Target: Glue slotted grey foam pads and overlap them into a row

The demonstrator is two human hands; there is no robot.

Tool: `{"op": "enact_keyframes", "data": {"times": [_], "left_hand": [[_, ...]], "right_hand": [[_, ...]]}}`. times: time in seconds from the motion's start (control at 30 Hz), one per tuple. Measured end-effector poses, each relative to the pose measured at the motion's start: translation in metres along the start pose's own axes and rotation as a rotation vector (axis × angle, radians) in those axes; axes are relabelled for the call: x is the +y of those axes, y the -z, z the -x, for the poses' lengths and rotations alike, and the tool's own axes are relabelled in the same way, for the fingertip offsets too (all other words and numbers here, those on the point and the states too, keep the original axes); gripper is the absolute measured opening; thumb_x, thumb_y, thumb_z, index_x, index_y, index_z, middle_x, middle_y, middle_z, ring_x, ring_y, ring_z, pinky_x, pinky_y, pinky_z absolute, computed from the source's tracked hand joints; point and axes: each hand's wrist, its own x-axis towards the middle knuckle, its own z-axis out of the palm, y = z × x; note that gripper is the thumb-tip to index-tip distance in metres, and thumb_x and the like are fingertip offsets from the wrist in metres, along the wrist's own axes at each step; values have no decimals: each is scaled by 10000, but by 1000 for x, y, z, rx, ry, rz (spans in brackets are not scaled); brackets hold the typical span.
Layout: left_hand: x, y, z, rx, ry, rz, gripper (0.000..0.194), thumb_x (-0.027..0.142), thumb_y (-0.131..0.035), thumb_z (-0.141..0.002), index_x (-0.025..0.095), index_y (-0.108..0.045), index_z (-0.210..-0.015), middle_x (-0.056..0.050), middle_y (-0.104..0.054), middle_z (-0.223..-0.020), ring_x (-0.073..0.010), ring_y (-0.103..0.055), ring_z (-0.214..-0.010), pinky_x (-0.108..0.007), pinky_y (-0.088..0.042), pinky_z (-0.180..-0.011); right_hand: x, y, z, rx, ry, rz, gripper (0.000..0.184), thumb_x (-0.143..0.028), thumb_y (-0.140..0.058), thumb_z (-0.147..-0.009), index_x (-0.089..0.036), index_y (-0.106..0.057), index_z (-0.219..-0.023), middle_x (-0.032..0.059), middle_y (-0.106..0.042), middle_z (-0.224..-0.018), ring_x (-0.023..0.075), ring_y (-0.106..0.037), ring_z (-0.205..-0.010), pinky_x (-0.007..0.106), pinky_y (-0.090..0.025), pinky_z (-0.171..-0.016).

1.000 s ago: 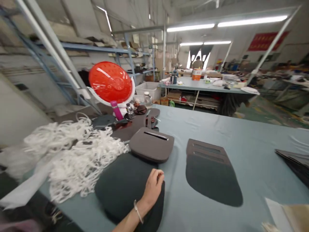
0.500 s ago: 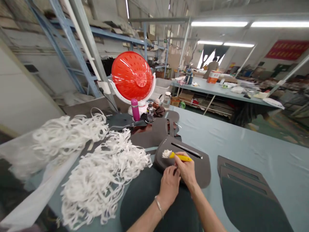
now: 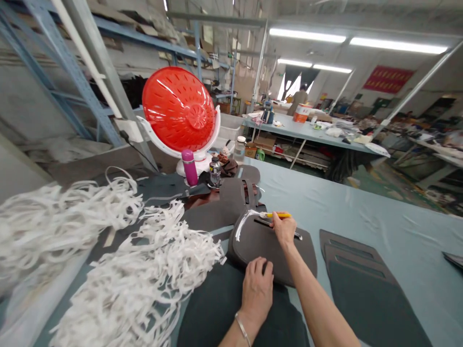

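Observation:
My right hand (image 3: 284, 227) grips a yellow-handled brush (image 3: 274, 215) whose tip rests at the far left corner of a brown slotted piece (image 3: 265, 243). A white glue line (image 3: 241, 225) runs along that piece's left edge. My left hand (image 3: 256, 287) lies with its fingers pressed flat on the near edge of the same piece, over a dark grey oval pad (image 3: 224, 308) beneath.
A heap of white strips (image 3: 119, 270) fills the left. A red fan (image 3: 178, 110), a pink bottle (image 3: 189, 166) and small jars stand behind. Stacked dark pieces (image 3: 365, 284) lie at the right on the blue-grey table (image 3: 361, 212). A person stands far back at another table (image 3: 311, 132).
My right hand came in with the brush and drew a white line up the brown piece's left edge to the far corner. My left hand moved onto that piece's near edge.

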Motion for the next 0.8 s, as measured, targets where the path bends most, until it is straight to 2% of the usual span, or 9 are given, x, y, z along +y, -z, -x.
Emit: {"op": "enact_keyframes", "data": {"times": [0.17, 0.23, 0.33, 0.43, 0.53, 0.6, 0.7, 0.77, 0.8], "left_hand": [[3, 2, -2, -20, -31, -19, 309, 169, -424, -864, 230, -524, -1150, -58, -503, -1143, -215, -451, -1105, -421, -410, -980], [4, 3, -2, -25, -39, -35, 306, 175, -423, -866, 223, -524, -1151, -68, -503, -1145, -219, -450, -1102, -425, -401, -980], [9, 3, -1, -33, -48, -43, 294, 188, -427, -865, 216, -533, -1138, -78, -514, -1133, -225, -463, -1073, -427, -399, -963], [12, 3, 0, -44, -40, -21, 288, 205, -432, -862, 216, -541, -1129, -85, -529, -1121, -234, -480, -1046, -436, -400, -941], [7, 11, -7, -98, -15, 95, 261, 248, -412, -876, 226, -563, -1087, -77, -563, -1101, -229, -504, -1031, -429, -401, -935], [-5, 22, -21, -171, 21, 271, 267, 293, -369, -895, 234, -566, -1065, -59, -598, -1079, -203, -537, -1014, -392, -417, -925], [-32, 41, -53, -200, 165, 534, 318, 351, -309, -910, 223, -540, -1086, -55, -631, -1077, -162, -591, -983, -329, -446, -895], [-50, 51, -72, -206, 260, 582, 334, 364, -302, -905, 205, -523, -1098, -69, -645, -1065, -156, -618, -948, -317, -458, -873], [-58, 54, -78, -224, 288, 559, 329, 360, -310, -899, 201, -521, -1095, -71, -654, -1046, -159, -625, -937, -321, -459, -868]], "right_hand": [[58, 96, -3, 296, -141, 222, 382, -467, -467, -710, -148, -675, -737, 43, -624, -474, 226, -629, -554, 299, -438, -635], [71, 128, 8, 345, -185, 238, 362, -451, -468, -702, -151, -668, -733, 34, -628, -481, 216, -626, -540, 295, -435, -650], [79, 159, 43, 323, -216, 237, 317, -435, -482, -704, -165, -648, -705, 9, -605, -457, 191, -608, -508, 271, -426, -638], [77, 176, 92, 342, -258, 292, 250, -403, -502, -717, -188, -618, -662, -11, -580, -450, 170, -574, -486, 249, -401, -587], [60, 170, 137, 391, -212, 312, 222, -385, -526, -737, -198, -586, -634, -16, -573, -491, 154, -547, -506, 240, -380, -564], [40, 147, 159, 365, -108, 191, 228, -387, -538, -764, -195, -577, -648, -19, -578, -540, 135, -539, -525, 227, -383, -561], [2, 88, 178, 106, 87, -92, 213, -375, -534, -803, -187, -612, -741, -6, -619, -653, 119, -561, -571, 213, -418, -575], [-16, 51, 184, -72, 182, -223, 208, -361, -531, -814, -182, -636, -803, 11, -647, -723, 119, -582, -601, 214, -444, -593], [-19, 38, 186, -118, 200, -258, 210, -359, -532, -816, -180, -641, -816, 16, -654, -736, 119, -587, -603, 216, -452, -596]]}}
